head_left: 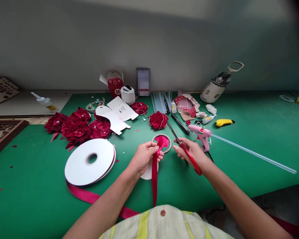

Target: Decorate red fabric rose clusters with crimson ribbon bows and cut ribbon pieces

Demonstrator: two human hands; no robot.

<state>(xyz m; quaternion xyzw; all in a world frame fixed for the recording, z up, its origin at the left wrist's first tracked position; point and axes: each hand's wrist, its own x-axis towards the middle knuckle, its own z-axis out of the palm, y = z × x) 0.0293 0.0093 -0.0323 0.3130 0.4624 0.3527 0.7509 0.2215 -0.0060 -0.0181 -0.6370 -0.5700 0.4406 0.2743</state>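
Head view, left hand (pixel 147 153) pinching ribbon (pixel 154 179), right hand (pixel 194 150) holding scissors (pixel 188 155)

A grey wall (pixel 149 36) — shadowed — backs a green table (pixel 40 172).

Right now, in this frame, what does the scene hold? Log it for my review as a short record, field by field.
Surface: green tabletop
Left hand: pinching a red ribbon, one length hanging toward the shirt
Right hand: holding red-handled scissors, blades pointing away from the body
Left side: white-sided ribbon spool lying down; dark-red fabric flowers behind it
Right side: pink glue gun, clear glue stick projecting from its rear
Back: white thread ball; tilted drinking bottle
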